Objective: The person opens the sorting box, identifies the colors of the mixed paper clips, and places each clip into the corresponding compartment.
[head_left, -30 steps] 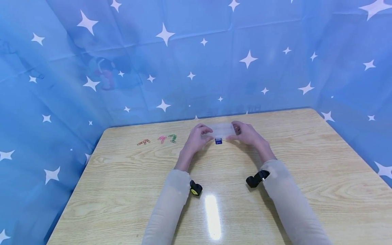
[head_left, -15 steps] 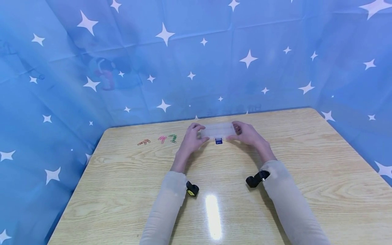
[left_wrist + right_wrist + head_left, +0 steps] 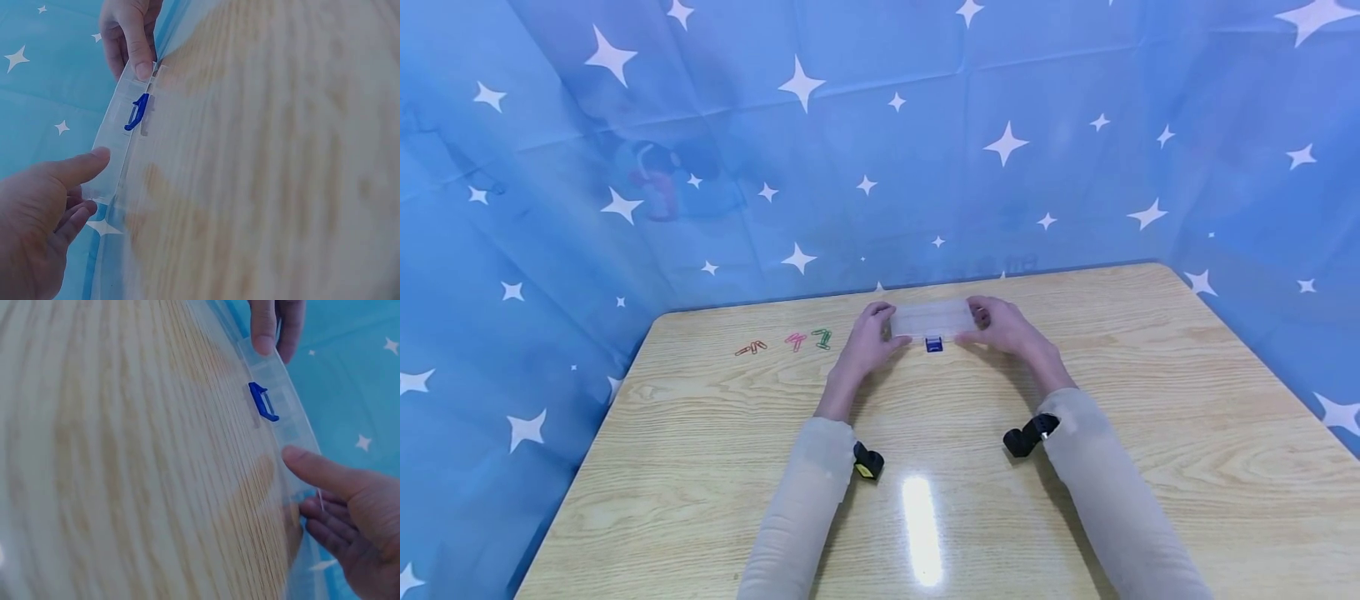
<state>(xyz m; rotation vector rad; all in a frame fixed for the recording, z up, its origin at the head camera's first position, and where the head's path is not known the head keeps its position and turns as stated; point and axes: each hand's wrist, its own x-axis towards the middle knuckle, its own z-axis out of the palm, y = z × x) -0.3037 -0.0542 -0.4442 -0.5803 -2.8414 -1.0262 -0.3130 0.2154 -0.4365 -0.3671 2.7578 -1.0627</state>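
Note:
A clear plastic box [image 3: 932, 318] lies near the table's far edge, with a blue latch [image 3: 933, 344] on its near side. My left hand [image 3: 868, 340] holds the box's left end, thumb on the near side and fingers at the far side. At the right end my right hand [image 3: 1000, 327] grips it the same way. In the left wrist view the blue latch [image 3: 137, 112] sticks out from the front of the box [image 3: 112, 159]. Both thumbs press on the clear plastic on either side of the latch [image 3: 263, 402] in the right wrist view.
Left of the box lie small groups of paper clips: red ones [image 3: 751, 347], pink ones [image 3: 796, 341] and green ones [image 3: 822, 338]. The wooden table [image 3: 700, 467] ends just behind the box, where a blue star-patterned curtain [image 3: 880, 133] hangs.
My left hand has shifted a little left along the box to its left end, uncovering more of the clear plastic. The right hand and the box have stayed in place.

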